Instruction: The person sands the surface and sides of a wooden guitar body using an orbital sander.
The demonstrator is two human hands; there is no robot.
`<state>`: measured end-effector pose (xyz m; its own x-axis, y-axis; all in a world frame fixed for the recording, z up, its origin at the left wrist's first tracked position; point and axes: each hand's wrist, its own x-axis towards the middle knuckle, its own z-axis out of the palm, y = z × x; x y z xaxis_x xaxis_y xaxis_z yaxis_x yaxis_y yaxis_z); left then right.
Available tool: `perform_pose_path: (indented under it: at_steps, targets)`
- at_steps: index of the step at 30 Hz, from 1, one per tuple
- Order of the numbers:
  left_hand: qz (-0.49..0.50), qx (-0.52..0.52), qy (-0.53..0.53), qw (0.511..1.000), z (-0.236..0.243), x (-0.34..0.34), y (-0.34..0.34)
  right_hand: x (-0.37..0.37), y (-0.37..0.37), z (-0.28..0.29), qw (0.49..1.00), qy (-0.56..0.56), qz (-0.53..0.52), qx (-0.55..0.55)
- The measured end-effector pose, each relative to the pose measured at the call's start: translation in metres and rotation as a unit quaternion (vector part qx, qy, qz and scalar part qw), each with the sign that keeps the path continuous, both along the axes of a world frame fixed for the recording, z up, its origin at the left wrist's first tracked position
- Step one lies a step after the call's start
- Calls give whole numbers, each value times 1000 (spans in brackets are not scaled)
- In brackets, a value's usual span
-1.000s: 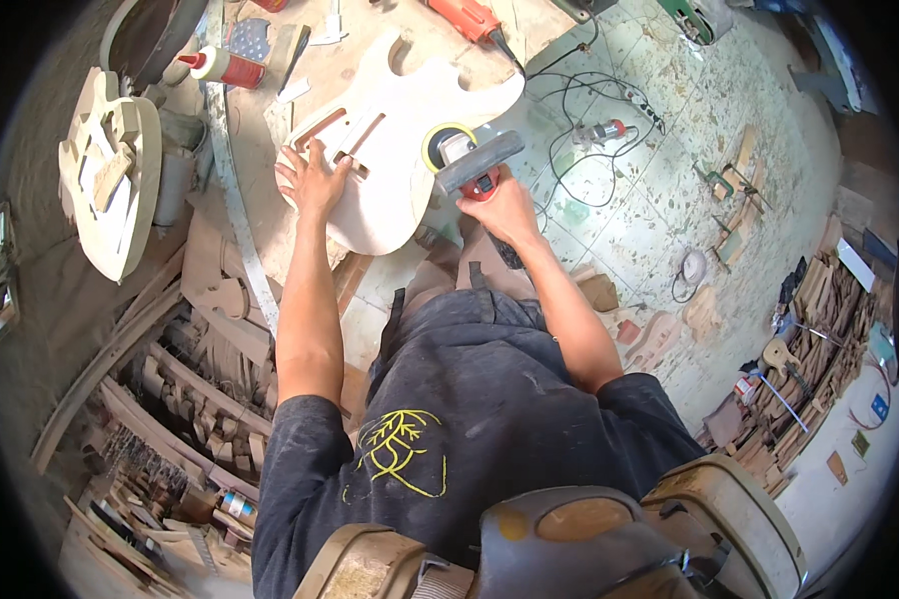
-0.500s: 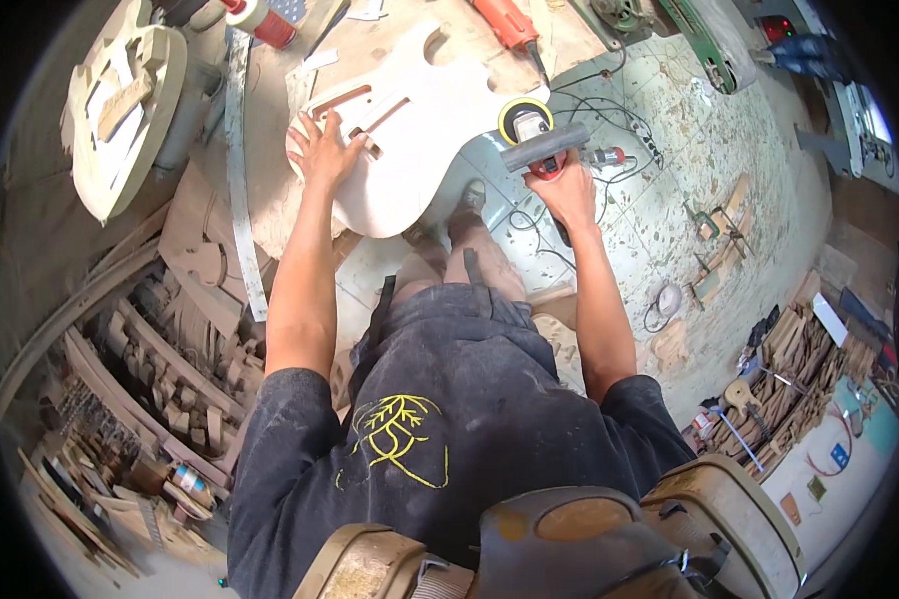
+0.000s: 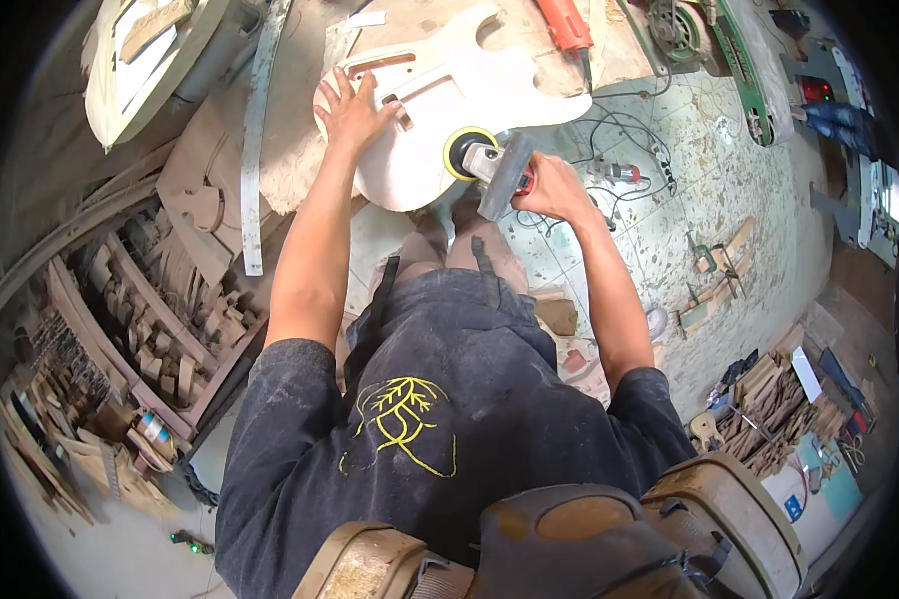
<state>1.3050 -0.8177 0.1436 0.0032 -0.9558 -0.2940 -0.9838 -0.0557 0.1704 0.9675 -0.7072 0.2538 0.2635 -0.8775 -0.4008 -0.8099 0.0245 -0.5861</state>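
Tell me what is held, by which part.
The right hand grips a disc sander by its red housing; the left hand only rests on the electric guitar body.

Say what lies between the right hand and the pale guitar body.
In the head view, the power tool held in the right hand: its grey cylinder, then its yellow-rimmed disc, which overlaps the edge of the guitar body. Contact is unclear.

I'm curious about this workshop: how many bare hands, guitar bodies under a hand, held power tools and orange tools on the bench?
Bare hands (left hand, right hand): 2
Guitar body: 1
Held yellow-rimmed power tool: 1
Orange tool on the bench: 1
Total: 5
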Motion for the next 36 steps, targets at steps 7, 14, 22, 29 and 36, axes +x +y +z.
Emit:
perform_pose_path:
  at_steps: [7, 14, 22, 29, 36]
  targets:
    - [-1, -9, -1, 1000, -2, -1, 0, -13, -15, -4, 998, -12, -26, -48]
    - [-2, -2, 2, 1000, 0, -3, 0, -6, -6, -14, 997, -31, 64, -28]
    - [-4, -4, -10, 1000, 0, -2, 0, -4, -13, -17, 996, -11, 88, -15]
    - [-4, -6, -9, 1000, 3, -2, -1, -7, -16, -9, 999, -12, 52, 12]
    - [-4, 4, -8, 1000, 4, -2, -2, 2, -4, -27, 989, -49, 138, -14]
